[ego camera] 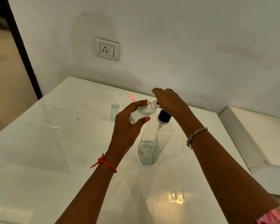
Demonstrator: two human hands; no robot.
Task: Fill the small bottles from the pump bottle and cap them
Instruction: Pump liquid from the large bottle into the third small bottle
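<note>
A single head-worn wide-angle view looks forward and down, close over the white table (55, 143), toward the wall (184, 38).

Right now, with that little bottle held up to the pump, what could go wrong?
1. The small bottle is tilted in the left hand with its narrow neck at the nozzle; a squirt could miss and wet the table.
2. The pump bottle holds little liquid, and only the right hand on its top steadies it, so an off-centre press might tip it.
</note>
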